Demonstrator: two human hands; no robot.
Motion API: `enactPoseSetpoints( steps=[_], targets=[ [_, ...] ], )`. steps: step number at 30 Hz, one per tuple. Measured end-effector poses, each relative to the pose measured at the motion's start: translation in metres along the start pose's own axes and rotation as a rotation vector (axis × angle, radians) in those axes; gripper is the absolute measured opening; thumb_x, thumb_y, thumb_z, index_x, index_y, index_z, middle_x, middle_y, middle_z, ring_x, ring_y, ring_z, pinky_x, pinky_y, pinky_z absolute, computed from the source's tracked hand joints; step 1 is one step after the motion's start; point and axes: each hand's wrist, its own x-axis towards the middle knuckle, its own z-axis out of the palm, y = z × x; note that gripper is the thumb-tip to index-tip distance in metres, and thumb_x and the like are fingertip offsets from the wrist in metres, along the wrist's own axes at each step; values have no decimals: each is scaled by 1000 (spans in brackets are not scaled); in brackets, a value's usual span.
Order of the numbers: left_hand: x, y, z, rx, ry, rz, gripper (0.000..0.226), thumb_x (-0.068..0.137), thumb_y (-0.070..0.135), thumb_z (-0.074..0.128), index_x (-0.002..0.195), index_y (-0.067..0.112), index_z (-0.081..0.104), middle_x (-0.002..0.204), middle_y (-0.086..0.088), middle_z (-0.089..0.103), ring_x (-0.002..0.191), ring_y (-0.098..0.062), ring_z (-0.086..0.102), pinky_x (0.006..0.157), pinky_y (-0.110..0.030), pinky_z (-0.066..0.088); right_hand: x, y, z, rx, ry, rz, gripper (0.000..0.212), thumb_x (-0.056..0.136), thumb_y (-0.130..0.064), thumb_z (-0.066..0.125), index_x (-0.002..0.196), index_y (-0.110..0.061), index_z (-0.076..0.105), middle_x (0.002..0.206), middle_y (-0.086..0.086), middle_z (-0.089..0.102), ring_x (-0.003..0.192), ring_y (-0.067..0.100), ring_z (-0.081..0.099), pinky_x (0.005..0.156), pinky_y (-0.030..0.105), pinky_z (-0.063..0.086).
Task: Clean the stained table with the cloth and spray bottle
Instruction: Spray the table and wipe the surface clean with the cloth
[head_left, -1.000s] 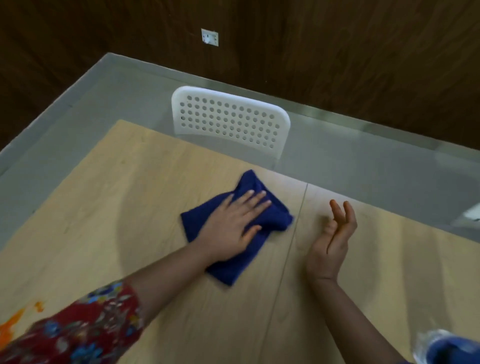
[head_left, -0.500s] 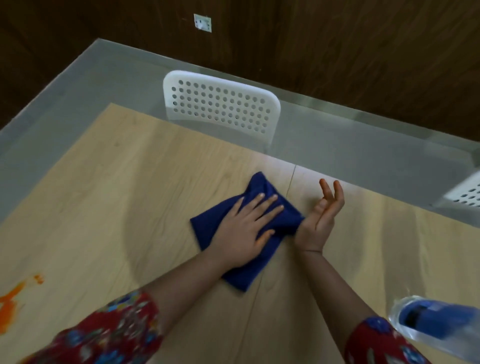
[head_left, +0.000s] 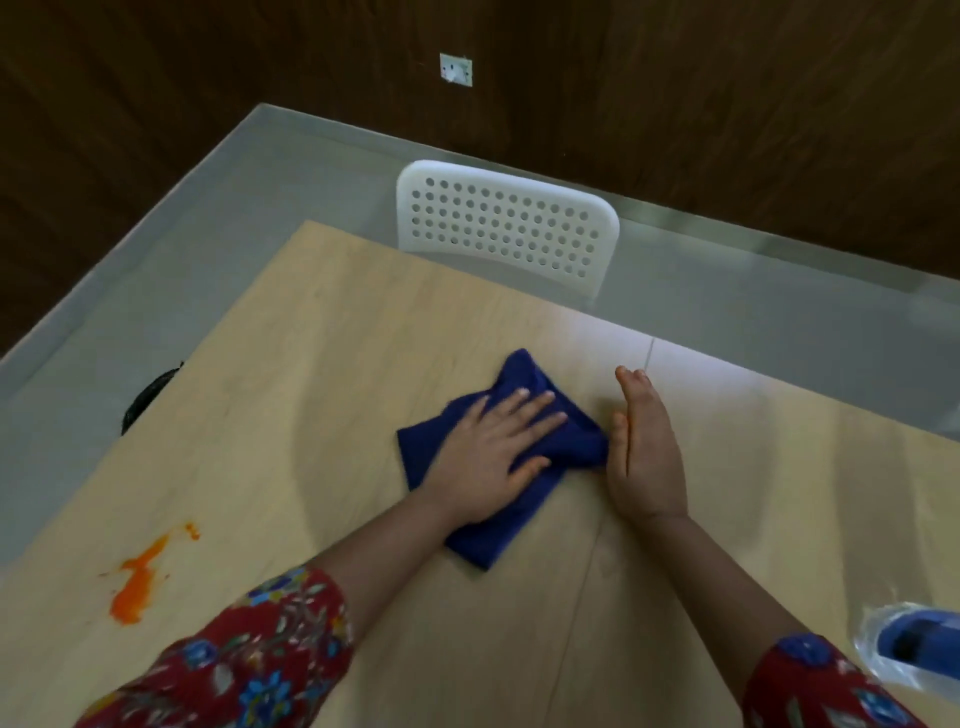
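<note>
The left grip lies flat with straight fingers and presses the blue cloth onto the wooden worktop; it clasps nothing. The right grip stands on its edge just to the right, fingers straight, touching the cloth's border and holding nothing. The orange stain is well to the left of the left grip, nearer the person, and not yet wiped. The spray bottle is behind the right grip, near the elbow. I see three risks: the cloth, only pressed, may bunch or slip; a dry wipe may smear the stain; the elbow may knock the bottle.
</note>
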Motion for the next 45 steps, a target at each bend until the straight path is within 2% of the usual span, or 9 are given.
enactPoseSetpoints(
  steps=[3, 8, 15, 21, 29, 35, 38, 43, 45],
  targets=[
    [-15, -83, -20, 77, 87, -369, 57, 95, 55, 23, 150, 40, 23, 160, 14, 18, 148, -13, 17, 116, -51, 20, 0, -14, 18, -115, -73, 12, 61, 97, -40, 22, 150, -12, 30, 156, 5, 31, 146, 12, 18, 120, 36, 19],
    [1, -144, -42, 31, 51, -786, 56, 100, 54, 17, 153, 39, 5, 162, 15, -3, 150, -15, -4, 114, -61, -1, 3, -55, 64, -277, -211, 97, 65, 97, -39, 15, 155, -10, 13, 163, 3, 6, 150, 15, 0, 121, 31, 2],
    [-9, -115, -33, 41, -48, -110, 56, 98, 53, 19, 152, 41, 14, 161, 15, 6, 149, -9, 5, 118, -43, 4, -13, -89, 105, -377, -213, 68, 65, 95, -39, 11, 155, -11, 8, 163, 2, 8, 149, 13, 2, 120, 28, -3],
    [-40, -256, -67, -6, 126, -680, 50, 102, 42, 29, 152, 35, 23, 161, 12, 15, 148, -15, 13, 115, -59, 17, -11, -88, 102, -398, -203, 68, 62, 97, -36, 21, 155, -13, 16, 162, -1, 13, 149, 12, 4, 120, 29, -1],
    [-197, -270, -61, -55, 194, -670, 49, 104, 32, 29, 152, 21, 28, 159, 7, 21, 148, -17, 18, 117, -49, 24, -10, -87, 104, -386, -168, 71, 61, 95, -34, 23, 152, -12, 26, 160, 0, 23, 148, 14, 13, 120, 31, 6],
    [-149, -246, -59, -16, 221, -831, 52, 104, 31, 33, 153, 21, 24, 161, 1, 17, 149, -19, 14, 117, -49, 18, -8, -88, 105, -372, -167, 81, 61, 95, -33, 23, 152, -10, 25, 160, 2, 22, 148, 16, 12, 121, 35, 9],
    [-91, -188, -50, -29, 190, -694, 56, 99, 33, 33, 153, 22, 24, 161, 2, 18, 148, -19, 16, 114, -52, 26, -9, -89, 100, -312, -176, 69, 62, 95, -35, 21, 152, -11, 25, 160, 1, 21, 148, 14, 12, 122, 34, 8],
    [-137, -113, -35, -43, -44, -127, 55, 100, 43, 25, 154, 35, 13, 161, 17, 5, 149, -5, 1, 118, -40, 8, -13, -85, 92, -147, -130, 37, 57, 96, -32, 25, 147, -11, 38, 156, 1, 33, 146, 14, 20, 121, 33, 12],
    [-163, -146, -41, -48, 34, -263, 55, 98, 43, 25, 152, 36, 19, 161, 16, 10, 148, -7, 6, 117, -50, 17, -12, -83, 96, -97, -83, 48, 54, 96, -30, 28, 142, -10, 47, 151, 2, 40, 145, 15, 25, 120, 34, 16]
  ],
)
